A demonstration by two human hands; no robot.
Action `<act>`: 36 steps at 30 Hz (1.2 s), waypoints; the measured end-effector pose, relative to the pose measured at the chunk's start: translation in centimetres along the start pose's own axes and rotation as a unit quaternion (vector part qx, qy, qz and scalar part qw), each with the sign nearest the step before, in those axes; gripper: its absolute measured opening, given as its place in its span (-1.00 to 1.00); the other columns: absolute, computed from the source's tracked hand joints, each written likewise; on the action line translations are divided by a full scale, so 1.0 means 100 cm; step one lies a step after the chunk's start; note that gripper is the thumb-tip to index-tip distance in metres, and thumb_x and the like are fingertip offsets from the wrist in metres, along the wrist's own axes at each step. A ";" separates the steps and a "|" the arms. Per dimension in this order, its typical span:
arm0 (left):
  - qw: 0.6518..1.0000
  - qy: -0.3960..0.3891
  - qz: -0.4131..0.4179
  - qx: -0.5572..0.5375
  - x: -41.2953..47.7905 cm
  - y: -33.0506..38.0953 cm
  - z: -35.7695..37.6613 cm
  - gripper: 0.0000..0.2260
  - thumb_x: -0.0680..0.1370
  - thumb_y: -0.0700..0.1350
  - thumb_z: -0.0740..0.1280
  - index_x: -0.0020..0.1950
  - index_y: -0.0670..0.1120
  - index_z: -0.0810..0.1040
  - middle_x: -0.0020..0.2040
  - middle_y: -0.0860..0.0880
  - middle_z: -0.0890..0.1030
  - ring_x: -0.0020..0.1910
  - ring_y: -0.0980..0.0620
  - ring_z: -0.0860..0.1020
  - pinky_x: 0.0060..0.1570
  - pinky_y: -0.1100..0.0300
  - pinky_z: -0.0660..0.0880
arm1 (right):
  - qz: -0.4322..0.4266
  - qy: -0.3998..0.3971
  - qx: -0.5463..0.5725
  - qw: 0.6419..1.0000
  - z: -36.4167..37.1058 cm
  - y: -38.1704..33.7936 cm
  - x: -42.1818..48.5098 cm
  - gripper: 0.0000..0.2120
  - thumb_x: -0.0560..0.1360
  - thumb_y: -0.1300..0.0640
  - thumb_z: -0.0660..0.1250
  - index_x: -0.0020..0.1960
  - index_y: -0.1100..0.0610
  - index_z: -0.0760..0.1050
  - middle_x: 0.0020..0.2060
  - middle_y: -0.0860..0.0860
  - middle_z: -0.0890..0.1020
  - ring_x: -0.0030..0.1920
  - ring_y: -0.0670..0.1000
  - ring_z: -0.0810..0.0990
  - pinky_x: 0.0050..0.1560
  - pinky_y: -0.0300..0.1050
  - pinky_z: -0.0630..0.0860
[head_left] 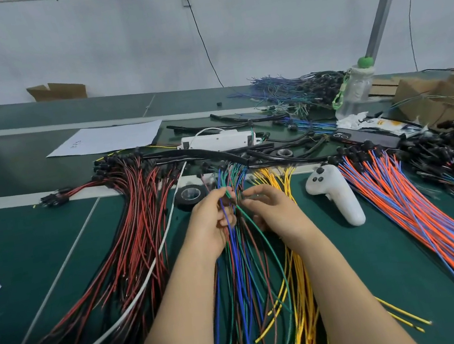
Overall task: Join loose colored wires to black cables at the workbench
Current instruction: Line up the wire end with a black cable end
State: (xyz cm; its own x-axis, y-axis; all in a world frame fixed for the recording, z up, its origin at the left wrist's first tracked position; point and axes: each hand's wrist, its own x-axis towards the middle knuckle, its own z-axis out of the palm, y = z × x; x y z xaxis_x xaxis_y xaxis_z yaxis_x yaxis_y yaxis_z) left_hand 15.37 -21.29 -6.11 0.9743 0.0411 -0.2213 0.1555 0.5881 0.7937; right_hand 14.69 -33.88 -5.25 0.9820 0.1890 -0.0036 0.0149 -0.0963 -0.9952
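Note:
My left hand (pixel 211 222) and my right hand (pixel 273 212) meet over a bundle of blue, green and brown wires (pixel 246 281) in the middle of the green workbench (pixel 381 251). Between thumb and fingers my left hand pinches a green wire (pixel 263 237) and a blue one near their upper ends. The fingers of my right hand curl at the same green wire just to the right. Yellow wires (pixel 296 279) lie beside the bundle. Black cables (pixel 216 152) run across the bench behind the hands.
A red-and-black wire bundle (pixel 130 246) fans out on the left, orange-and-blue wires (pixel 423 215) on the right. A white controller (pixel 335 195), black tape roll (pixel 191 196), white power strip (pixel 219 141), plastic bottle (pixel 355 89) and cardboard boxes (pixel 428 101) surround the work area.

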 end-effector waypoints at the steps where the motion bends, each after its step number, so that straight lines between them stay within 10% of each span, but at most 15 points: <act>1: 0.999 -0.003 -0.007 -0.038 0.000 0.002 -0.001 -0.80 0.61 -0.18 0.14 -0.18 -0.15 0.47 -0.57 0.02 0.42 -0.71 0.20 0.17 -0.70 0.38 0.12 | -0.008 -0.012 -0.027 1.000 0.001 0.000 0.000 -0.86 0.59 0.25 0.25 0.14 0.16 0.46 -0.22 0.07 0.51 -0.44 -0.05 0.34 -0.44 -0.27 0.34; 5: 0.991 -0.023 -0.011 -0.134 0.004 0.006 -0.003 -0.75 0.66 -0.11 0.08 -0.18 -0.13 0.37 -0.57 0.07 0.34 -0.71 0.20 0.16 -0.77 0.36 0.10 | -0.048 -0.070 -0.114 0.990 0.006 0.001 0.000 -0.85 0.58 0.25 0.26 0.06 0.05 0.53 -0.35 0.02 0.47 -0.46 -0.05 0.31 -0.46 -0.27 0.27; 23: 0.947 0.009 0.004 0.320 -0.012 -0.001 0.009 -0.87 0.58 -0.08 0.30 -0.05 -0.15 0.48 -0.23 -0.05 0.48 -0.65 0.22 0.23 -0.64 0.36 0.18 | 0.039 0.090 0.192 0.976 -0.002 -0.005 0.004 -0.89 0.58 0.32 0.21 -0.11 0.24 0.45 -0.46 0.01 0.46 -0.58 -0.13 0.29 -0.54 -0.31 0.21; 30: 0.982 0.024 0.063 0.178 -0.014 0.038 0.020 -0.89 0.62 -0.21 0.16 -0.03 -0.16 0.46 -0.52 0.04 0.55 -0.65 0.21 0.20 -0.70 0.39 0.13 | 0.041 0.138 0.077 0.987 -0.005 -0.003 0.003 -0.83 0.59 0.22 0.22 -0.07 0.18 0.58 -0.38 0.00 0.50 -0.45 -0.09 0.37 -0.47 -0.28 0.32; 36: 0.977 -0.155 0.127 -0.073 -0.035 0.122 0.053 -0.78 0.65 -0.12 0.09 -0.08 -0.12 0.48 -0.56 0.10 0.36 -0.67 0.21 0.21 -0.72 0.39 0.14 | 0.062 0.135 0.062 0.987 -0.005 -0.001 0.006 -0.83 0.60 0.18 0.21 -0.04 0.18 0.57 -0.33 0.04 0.57 -0.42 -0.07 0.44 -0.40 -0.25 0.40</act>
State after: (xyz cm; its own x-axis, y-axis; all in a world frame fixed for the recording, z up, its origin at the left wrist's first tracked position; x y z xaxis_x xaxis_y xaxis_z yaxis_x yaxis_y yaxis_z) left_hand 14.69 -18.58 7.37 0.9846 -0.0321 0.1721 -0.1007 0.7003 0.7067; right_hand 15.37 -34.27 -5.07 0.9894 -0.0865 -0.1164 -0.1150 0.0213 -0.9931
